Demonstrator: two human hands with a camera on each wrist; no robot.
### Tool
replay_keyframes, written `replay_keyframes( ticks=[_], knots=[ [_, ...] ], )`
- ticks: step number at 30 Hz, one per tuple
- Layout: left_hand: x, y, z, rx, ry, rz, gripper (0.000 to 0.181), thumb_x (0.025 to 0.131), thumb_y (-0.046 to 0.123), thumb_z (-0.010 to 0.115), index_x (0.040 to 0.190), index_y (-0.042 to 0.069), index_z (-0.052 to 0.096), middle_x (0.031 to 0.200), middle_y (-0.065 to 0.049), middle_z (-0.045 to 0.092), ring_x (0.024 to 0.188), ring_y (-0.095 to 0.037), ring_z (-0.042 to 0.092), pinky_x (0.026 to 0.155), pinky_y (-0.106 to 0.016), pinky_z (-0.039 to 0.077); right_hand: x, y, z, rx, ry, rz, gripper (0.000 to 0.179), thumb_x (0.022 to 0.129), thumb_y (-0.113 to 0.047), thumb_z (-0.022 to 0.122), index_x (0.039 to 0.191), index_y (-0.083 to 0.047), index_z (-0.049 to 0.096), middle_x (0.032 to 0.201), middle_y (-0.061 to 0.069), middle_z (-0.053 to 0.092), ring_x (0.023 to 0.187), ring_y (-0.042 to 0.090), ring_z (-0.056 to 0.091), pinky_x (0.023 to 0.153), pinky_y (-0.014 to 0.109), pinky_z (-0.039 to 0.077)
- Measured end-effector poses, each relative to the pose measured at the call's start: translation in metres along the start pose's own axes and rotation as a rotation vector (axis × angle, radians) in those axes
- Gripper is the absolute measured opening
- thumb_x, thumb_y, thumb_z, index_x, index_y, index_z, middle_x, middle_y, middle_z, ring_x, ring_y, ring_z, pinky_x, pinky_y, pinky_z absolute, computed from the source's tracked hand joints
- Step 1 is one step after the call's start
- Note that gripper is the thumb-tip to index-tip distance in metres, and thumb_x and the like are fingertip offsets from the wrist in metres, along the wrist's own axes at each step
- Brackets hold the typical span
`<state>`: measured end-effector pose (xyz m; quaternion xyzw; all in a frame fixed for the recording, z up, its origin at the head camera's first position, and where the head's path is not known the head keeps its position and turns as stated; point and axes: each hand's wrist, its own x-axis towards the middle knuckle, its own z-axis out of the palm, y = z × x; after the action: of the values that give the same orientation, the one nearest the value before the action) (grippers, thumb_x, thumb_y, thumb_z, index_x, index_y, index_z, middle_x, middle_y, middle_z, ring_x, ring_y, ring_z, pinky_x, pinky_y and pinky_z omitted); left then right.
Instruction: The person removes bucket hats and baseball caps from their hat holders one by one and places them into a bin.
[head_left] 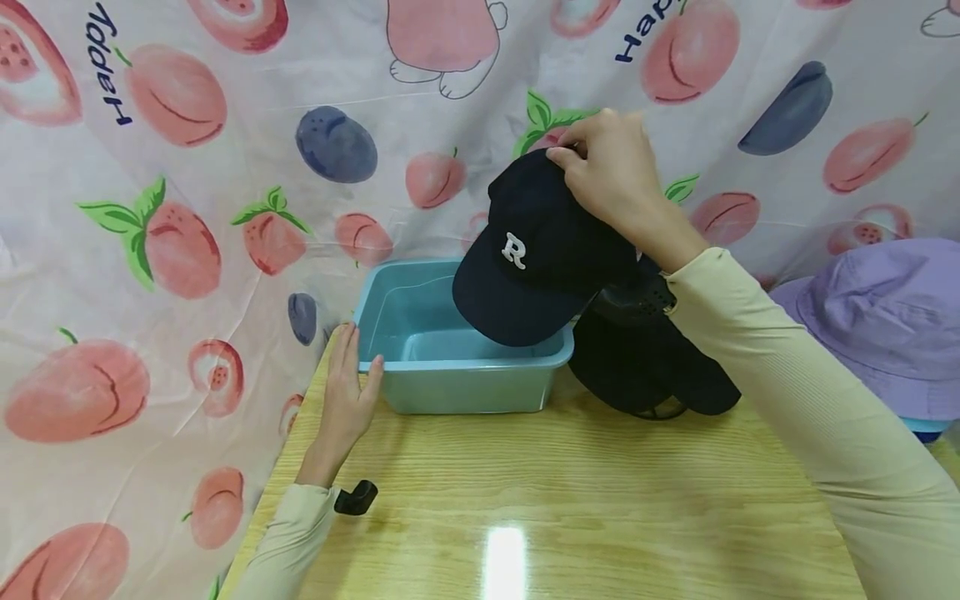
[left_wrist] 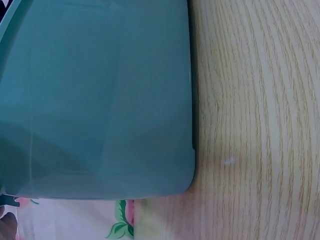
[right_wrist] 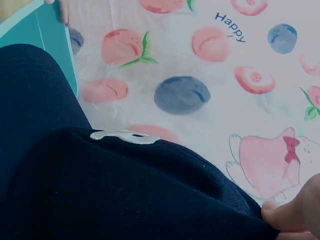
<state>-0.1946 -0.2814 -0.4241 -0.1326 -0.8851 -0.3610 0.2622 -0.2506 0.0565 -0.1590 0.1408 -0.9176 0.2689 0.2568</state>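
Note:
A navy baseball cap (head_left: 547, 242) with a white letter R on its front hangs from my right hand (head_left: 611, 167), which pinches it by the crown's top. In the right wrist view the thumb and a finger grip the fabric of the cap (right_wrist: 125, 190) at the lower right. Its brim overlaps the right part of a teal plastic basin (head_left: 468, 387) on the table. My left hand (head_left: 348, 392) rests against the basin's left front corner, fingers straight along the rim. The left wrist view is filled by the basin's side (left_wrist: 100, 100).
A black cap (head_left: 652, 358) lies on the wooden table (head_left: 600, 500) just right of the basin, partly behind my right forearm. Farther right sits a lilac bucket hat (head_left: 892, 317) on top of something blue. A fruit-printed cloth (head_left: 225, 333) hangs behind and left of the table.

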Motion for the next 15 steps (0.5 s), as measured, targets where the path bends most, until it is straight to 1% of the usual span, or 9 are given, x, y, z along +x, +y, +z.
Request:
replay_keyframes(
  ticks=[5, 11, 15],
  knots=[
    [0.0, 0.001, 0.0, 0.007, 0.008, -0.001, 0.062, 0.098, 0.025, 0.049, 0.145, -0.008, 0.026, 0.153, -0.019, 0.021, 0.139, -0.039, 0.02, 0.109, -0.053, 0.021, 0.003, -0.008, 0.015, 0.043, 0.006, -0.008, 0.024, 0.094, -0.017, 0.057, 0.101, -0.005, 0.075, 0.098, 0.011, 0.071, 0.097, 0.024, 0.061, 0.083, 0.038, 0.046],
    [0.001, 0.002, 0.001, 0.016, 0.007, -0.012, 0.062, 0.098, 0.026, 0.048, 0.145, -0.008, 0.026, 0.153, -0.018, 0.021, 0.139, -0.038, 0.02, 0.109, -0.052, 0.02, 0.006, -0.017, 0.032, 0.072, -0.02, 0.009, 0.026, 0.094, -0.021, 0.056, 0.097, -0.004, 0.076, 0.088, 0.01, 0.071, 0.091, 0.023, 0.058, 0.078, 0.035, 0.045],
    [0.002, 0.002, 0.002, 0.019, 0.008, -0.016, 0.062, 0.098, 0.026, 0.048, 0.145, -0.008, 0.026, 0.153, -0.018, 0.02, 0.139, -0.037, 0.019, 0.109, -0.053, 0.02, 0.007, -0.021, 0.042, 0.103, -0.026, 0.002, 0.025, 0.094, -0.02, 0.057, 0.097, -0.004, 0.076, 0.089, 0.009, 0.071, 0.094, 0.024, 0.059, 0.079, 0.035, 0.045]
  ],
)
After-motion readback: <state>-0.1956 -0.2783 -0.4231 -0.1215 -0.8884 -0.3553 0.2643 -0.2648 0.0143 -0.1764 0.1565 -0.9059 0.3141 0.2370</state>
